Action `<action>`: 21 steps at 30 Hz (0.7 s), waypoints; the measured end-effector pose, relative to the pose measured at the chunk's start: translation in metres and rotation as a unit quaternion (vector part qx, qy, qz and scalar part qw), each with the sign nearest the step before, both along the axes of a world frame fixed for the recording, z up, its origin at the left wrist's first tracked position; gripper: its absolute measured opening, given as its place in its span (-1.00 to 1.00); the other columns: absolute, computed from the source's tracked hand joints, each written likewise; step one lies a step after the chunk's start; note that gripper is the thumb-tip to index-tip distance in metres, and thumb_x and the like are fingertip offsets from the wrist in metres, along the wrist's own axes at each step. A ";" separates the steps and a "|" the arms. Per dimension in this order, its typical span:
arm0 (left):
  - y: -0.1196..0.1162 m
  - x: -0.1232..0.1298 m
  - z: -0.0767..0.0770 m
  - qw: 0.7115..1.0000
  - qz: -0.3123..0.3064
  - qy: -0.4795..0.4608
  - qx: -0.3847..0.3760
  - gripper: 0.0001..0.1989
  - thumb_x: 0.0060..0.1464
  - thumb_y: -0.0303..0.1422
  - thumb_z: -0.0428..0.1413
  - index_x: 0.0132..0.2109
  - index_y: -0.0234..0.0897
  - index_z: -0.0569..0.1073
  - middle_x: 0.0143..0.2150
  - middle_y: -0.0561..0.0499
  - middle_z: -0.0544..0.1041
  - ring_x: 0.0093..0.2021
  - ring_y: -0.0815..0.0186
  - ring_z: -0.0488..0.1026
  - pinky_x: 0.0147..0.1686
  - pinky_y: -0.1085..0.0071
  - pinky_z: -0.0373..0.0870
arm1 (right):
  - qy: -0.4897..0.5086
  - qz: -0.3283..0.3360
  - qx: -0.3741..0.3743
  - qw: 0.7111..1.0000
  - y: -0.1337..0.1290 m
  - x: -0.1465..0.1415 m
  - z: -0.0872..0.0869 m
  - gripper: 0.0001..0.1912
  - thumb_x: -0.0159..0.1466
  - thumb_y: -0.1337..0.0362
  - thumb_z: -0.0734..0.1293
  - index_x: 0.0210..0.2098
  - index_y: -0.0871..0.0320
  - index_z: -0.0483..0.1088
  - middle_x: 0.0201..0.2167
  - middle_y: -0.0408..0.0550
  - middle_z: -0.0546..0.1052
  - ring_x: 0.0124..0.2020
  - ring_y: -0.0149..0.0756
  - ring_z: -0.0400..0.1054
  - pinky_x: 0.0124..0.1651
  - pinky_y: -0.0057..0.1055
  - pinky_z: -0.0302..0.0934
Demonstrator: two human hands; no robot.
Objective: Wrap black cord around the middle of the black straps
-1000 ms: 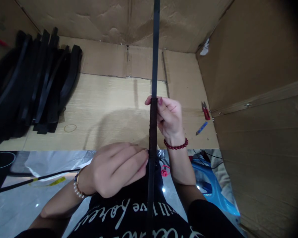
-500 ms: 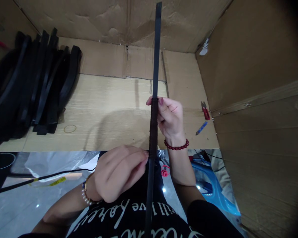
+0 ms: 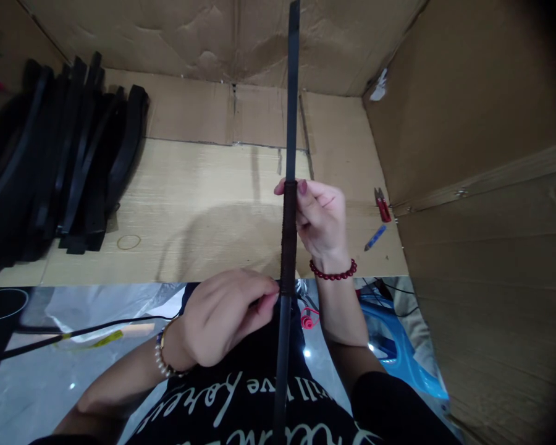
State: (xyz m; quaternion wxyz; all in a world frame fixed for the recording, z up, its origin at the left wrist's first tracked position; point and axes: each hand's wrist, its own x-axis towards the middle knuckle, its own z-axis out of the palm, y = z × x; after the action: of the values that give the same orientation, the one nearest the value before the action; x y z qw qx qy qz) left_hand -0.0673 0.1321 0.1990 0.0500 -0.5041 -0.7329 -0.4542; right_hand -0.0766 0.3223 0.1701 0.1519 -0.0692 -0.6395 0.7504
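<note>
A long, flat black strip (image 3: 293, 105) stands nearly upright in front of me, running down past my shirt. Round its middle is a dark brown stitched sleeve (image 3: 289, 238). My right hand (image 3: 322, 216) grips the sleeve's upper end between thumb and fingers. At the sleeve's lower left edge, my left hand (image 3: 234, 315) is closed in a pinch; whether a thread or anything else is between its fingertips is too small to see.
Several black curved strips (image 3: 88, 154) are piled at the left. A thin rubber band (image 3: 129, 241) lies beside them. Red snips (image 3: 382, 205) and a blue pen-like object (image 3: 375, 238) lie near the right cardboard wall (image 3: 482, 247).
The sleeve and my right hand have shifted slightly right. My left hand has also moved a little right, its fingertips still at the sleeve's lower edge.
</note>
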 end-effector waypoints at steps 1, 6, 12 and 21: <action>0.000 0.000 0.000 1.000 0.004 -0.005 0.001 -0.96 0.22 -0.49 0.07 -0.21 -0.28 0.41 -0.39 0.02 0.62 -0.43 0.42 0.58 -0.39 0.55 0.56 | 0.002 0.000 0.000 1.000 0.000 0.000 0.000 -0.58 0.18 -0.15 0.37 -0.41 0.10 0.52 -0.72 -0.31 0.01 -0.71 -0.53 -0.21 -0.67 -0.47 -0.29; 0.001 0.001 -0.001 1.000 0.007 -0.010 0.014 -0.95 0.20 -0.50 0.09 -0.21 -0.27 0.39 -0.40 0.04 0.62 -0.45 0.42 0.58 -0.39 0.56 0.58 | 0.005 -0.002 -0.001 1.000 -0.001 -0.001 0.001 -0.58 0.18 -0.15 0.36 -0.42 0.09 0.51 -0.72 -0.31 -0.01 -0.71 -0.52 -0.21 -0.66 -0.47 -0.28; -0.001 0.003 -0.003 0.999 0.004 -0.012 0.032 -0.88 0.21 -0.53 0.09 -0.12 -0.27 0.36 -0.35 0.00 0.65 -0.37 0.40 0.61 -0.33 0.55 0.59 | 0.017 0.008 -0.016 1.000 0.000 0.000 -0.001 -0.63 0.20 -0.10 0.37 -0.40 0.09 0.53 -0.72 -0.30 0.01 -0.71 -0.53 -0.21 -0.67 -0.48 -0.28; -0.002 -0.003 0.002 1.000 -0.023 0.012 -0.002 -0.95 0.23 -0.49 0.09 -0.17 -0.28 0.40 -0.42 0.03 0.62 -0.42 0.41 0.58 -0.37 0.54 0.58 | 0.014 -0.005 -0.030 0.999 -0.001 0.003 0.002 -0.62 0.16 -0.11 0.41 -0.43 0.10 0.52 -0.73 -0.31 -0.02 -0.72 -0.55 -0.24 -0.67 -0.49 -0.32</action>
State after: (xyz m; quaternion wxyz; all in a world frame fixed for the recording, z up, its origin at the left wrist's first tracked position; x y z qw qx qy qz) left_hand -0.0702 0.1305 0.2014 0.0478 -0.5262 -0.7215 -0.4474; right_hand -0.0740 0.3208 0.1722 0.1628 -0.0666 -0.6142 0.7693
